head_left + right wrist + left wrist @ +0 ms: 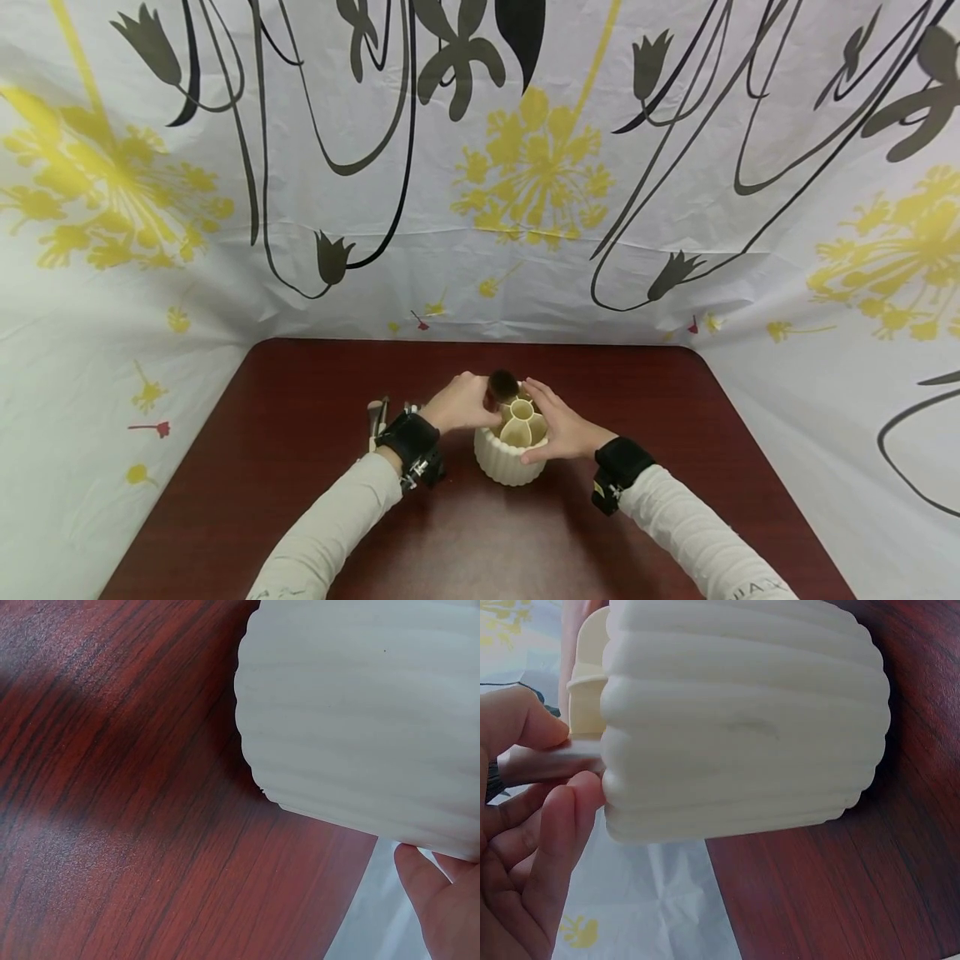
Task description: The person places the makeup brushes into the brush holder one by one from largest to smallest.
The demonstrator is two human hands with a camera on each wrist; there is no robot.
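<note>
While left hand (pixel 460 404) pinches brush (pixel 502 386), right hand (pixel 567 429) cups pot (pixel 508 462).

Brushes (pixel 374 411) left of holder (pixel 510 462)

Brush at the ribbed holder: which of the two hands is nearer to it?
Left. The left hand pinches the brush just above the holder; the right hand grips the holder's right side and doesn't hold the brush.
</note>
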